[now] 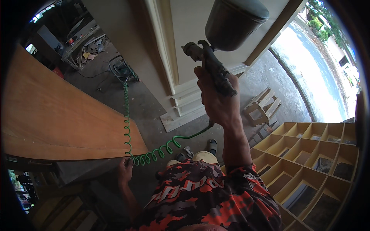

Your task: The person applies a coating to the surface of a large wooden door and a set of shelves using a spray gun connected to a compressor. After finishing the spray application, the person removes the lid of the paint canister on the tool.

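Note:
My right hand (221, 102) is raised in front of me, its fingers wrapped round the handle of a spray gun (216, 69). A dark, stained paint cup (235, 27) sits on top of the gun, whose nozzle points left. Behind the gun stands a cream-painted panel with mouldings (163, 46). A green coiled air hose (156, 154) runs from below my right hand toward my left. Low at the left, my left hand (125, 168) is closed on the hose, beside the lower edge of a curved-looking brown plywood panel (73, 119).
The hose stretches on to a small machine with a tubular frame (122, 69) on the floor. A compartmented wooden shelf unit (304, 154) stands at the right, a small wooden stool (263, 106) behind it. Wood scraps (92, 50) lie at the far left. A sunlit road (312, 65) shows outside.

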Motion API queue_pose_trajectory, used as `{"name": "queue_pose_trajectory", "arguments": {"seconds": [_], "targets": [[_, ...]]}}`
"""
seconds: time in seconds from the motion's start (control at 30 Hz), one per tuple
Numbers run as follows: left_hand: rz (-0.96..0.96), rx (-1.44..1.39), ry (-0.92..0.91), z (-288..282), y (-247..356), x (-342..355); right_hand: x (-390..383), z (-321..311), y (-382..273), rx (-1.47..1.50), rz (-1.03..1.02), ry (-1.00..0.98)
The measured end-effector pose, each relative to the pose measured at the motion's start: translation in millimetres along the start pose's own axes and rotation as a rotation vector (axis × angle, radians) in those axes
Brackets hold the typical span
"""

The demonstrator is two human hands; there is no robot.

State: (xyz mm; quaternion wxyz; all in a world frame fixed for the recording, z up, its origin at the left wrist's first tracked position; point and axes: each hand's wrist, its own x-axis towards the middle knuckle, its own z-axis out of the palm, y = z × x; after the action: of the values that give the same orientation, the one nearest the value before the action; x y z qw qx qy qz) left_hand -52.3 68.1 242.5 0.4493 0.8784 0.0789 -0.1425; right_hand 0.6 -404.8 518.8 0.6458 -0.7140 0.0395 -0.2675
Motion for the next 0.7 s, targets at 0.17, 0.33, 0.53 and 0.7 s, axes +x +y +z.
{"name": "queue_pose_trajectory", "arguments": {"seconds": [0.17, 0.33, 0.53, 0.7], "targets": [[0.019, 0.03, 0.011, -11, -13, 3, -14, 41, -8, -0.105, -0.164, 0.018], [0.079, 0.035, -0.017, -21, -33, 8, -32, 82, -26, -0.149, -0.184, 0.057], [0.083, 0.057, -0.013, -26, -47, 10, -43, 125, -20, -0.117, -0.375, 0.065], [0.121, 0.051, -0.007, -29, -55, 9, -54, 153, -22, -0.108, -0.334, -0.037]]}}
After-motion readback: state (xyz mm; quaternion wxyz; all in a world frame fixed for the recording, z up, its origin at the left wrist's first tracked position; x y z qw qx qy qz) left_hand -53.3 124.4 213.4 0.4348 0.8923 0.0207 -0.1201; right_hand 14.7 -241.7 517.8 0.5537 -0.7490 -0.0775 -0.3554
